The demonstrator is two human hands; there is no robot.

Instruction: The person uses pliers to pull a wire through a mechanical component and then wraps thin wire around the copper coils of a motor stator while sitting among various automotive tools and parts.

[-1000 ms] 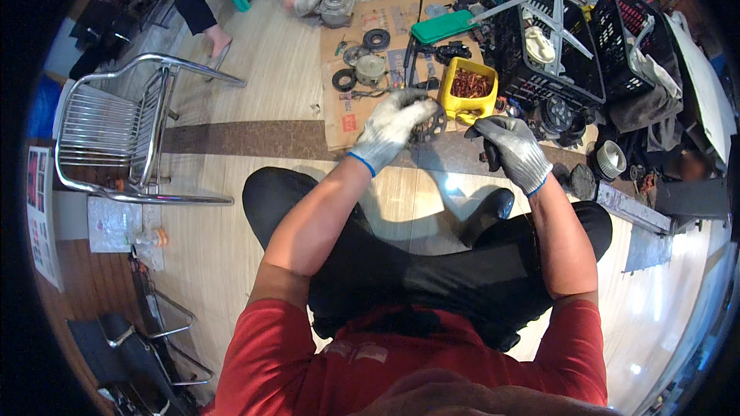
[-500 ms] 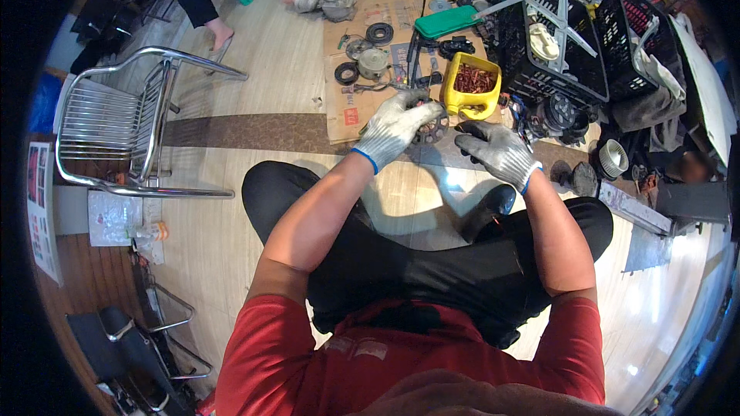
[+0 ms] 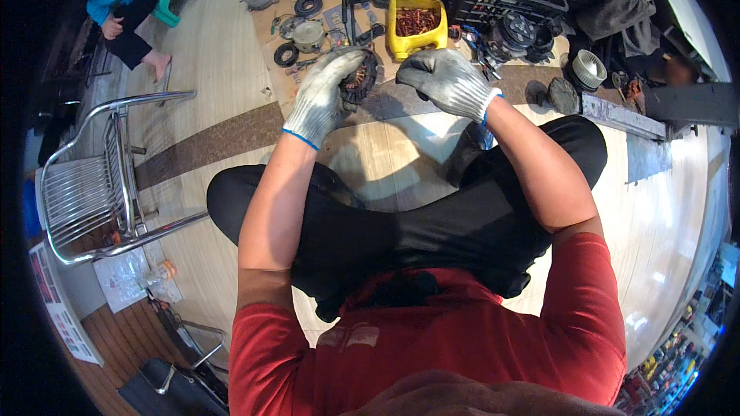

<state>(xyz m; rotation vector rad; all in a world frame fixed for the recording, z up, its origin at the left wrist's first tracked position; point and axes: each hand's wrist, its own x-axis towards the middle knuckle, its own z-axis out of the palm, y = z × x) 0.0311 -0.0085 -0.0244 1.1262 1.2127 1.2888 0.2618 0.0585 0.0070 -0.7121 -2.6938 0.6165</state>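
"What's in the left hand (image 3: 325, 96)?"

"A round dark part (image 3: 364, 81) with copper-coloured windings. The gloved fingers are clamped on its left side, and it's held up near the close edge of the cardboard (image 3: 268, 37)."

"And the right hand (image 3: 453, 85)?"

"Just beside it, apart from the part, fingers curled in. I can't tell whether they pinch anything."

"What's beyond them?"

"A yellow container (image 3: 399, 48) with copper-coloured pieces (image 3: 417, 21) inside. Left of that, two black rings (image 3: 297, 5) lie near a round metal housing (image 3: 308, 35)."
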